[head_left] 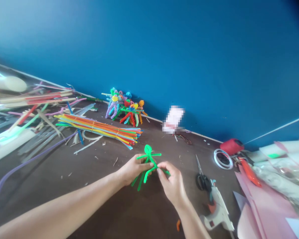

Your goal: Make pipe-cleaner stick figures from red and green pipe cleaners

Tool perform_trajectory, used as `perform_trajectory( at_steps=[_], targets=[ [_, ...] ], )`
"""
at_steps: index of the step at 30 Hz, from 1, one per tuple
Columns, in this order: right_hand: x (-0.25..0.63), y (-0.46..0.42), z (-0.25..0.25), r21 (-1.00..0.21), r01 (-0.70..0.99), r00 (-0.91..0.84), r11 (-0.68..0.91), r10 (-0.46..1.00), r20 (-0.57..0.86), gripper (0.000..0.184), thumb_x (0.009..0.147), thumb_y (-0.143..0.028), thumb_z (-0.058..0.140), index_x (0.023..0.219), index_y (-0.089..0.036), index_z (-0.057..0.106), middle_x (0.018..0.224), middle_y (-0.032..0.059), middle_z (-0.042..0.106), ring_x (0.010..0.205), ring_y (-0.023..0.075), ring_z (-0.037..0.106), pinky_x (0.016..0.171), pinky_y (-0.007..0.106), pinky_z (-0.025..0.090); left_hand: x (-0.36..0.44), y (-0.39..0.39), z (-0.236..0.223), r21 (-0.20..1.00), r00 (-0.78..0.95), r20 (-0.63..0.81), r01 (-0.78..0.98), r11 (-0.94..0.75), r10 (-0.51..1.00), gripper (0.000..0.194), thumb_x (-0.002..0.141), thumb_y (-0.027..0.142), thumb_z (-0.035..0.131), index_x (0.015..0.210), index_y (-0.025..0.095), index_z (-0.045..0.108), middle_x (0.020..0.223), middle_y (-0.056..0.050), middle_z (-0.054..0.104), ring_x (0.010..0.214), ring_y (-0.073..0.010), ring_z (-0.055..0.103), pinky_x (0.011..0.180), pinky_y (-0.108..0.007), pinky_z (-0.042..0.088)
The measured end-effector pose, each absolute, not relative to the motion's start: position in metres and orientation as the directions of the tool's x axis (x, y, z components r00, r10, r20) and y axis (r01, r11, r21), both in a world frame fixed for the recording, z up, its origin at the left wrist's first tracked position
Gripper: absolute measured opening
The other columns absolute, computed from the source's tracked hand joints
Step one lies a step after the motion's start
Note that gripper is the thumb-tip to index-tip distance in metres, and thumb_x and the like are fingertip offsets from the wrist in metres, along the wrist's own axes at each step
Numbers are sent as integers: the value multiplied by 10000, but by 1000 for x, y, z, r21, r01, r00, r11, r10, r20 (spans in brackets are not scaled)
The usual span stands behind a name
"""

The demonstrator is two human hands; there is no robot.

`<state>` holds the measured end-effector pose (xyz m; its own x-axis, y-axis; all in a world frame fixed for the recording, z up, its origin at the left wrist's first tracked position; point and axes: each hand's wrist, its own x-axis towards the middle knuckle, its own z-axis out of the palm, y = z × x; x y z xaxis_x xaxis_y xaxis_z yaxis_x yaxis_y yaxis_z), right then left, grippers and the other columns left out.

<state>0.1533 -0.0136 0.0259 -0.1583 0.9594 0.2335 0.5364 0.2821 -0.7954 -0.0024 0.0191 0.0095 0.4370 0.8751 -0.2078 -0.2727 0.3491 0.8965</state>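
A green pipe-cleaner figure point(148, 151) with a looped head and several thin limbs is held up between both hands above the dark table. My left hand point(133, 168) grips its body from the left, thumb pressed against the middle. From the right, my right hand point(171, 181) pinches one of its limbs between thumb and forefinger. The other limbs hang down or stick out sideways, some partly hidden by the fingers. Behind them lies a bundle of coloured pipe cleaners point(97, 127). Finished-looking pipe-cleaner figures point(124, 104) in many colours stand in a cluster near the blue wall.
Scissors point(201, 177) and a white glue gun point(219, 210) lie to the right, near a tape roll point(223, 159), a red spool point(231, 146) and pink sheets point(264, 199). Loose strips and pipe cleaners point(42, 109) clutter the left. A small orange piece point(178, 225) lies by the right forearm.
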Motion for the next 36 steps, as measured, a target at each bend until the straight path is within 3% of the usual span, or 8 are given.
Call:
perform_trajectory(
  at_steps=[13,19,26,36],
  targets=[
    [153,-13,23,-725,599,-187,342,939,288,150,785,-165,438,788,-194,586,737,21,598,692,146,566,656,242,444,1,18,9,882,360,-233,-313,352,903,250,572,318,710,665,107,614,568,1,563,540,-103,502,566,-233,410],
    [150,-18,25,-509,734,-249,450,875,414,199,762,-159,493,954,-189,536,855,61,555,823,188,533,748,319,430,2,18,9,888,327,-217,-326,325,920,240,582,307,703,686,109,616,600,-2,581,566,-109,518,575,-234,412],
    [145,-23,31,-244,869,-283,431,836,469,191,711,-244,597,878,-186,525,840,54,508,817,211,498,741,370,401,3,16,7,912,298,-233,-263,314,926,239,583,323,697,649,116,595,547,17,534,516,-98,488,527,-226,394],
    [145,-23,32,-266,870,-261,416,845,467,159,736,-270,573,841,-173,502,789,46,508,781,206,483,725,358,363,4,15,5,936,289,-230,-195,293,929,251,594,352,680,644,118,605,595,-14,590,572,-133,536,560,-249,411]
  ],
)
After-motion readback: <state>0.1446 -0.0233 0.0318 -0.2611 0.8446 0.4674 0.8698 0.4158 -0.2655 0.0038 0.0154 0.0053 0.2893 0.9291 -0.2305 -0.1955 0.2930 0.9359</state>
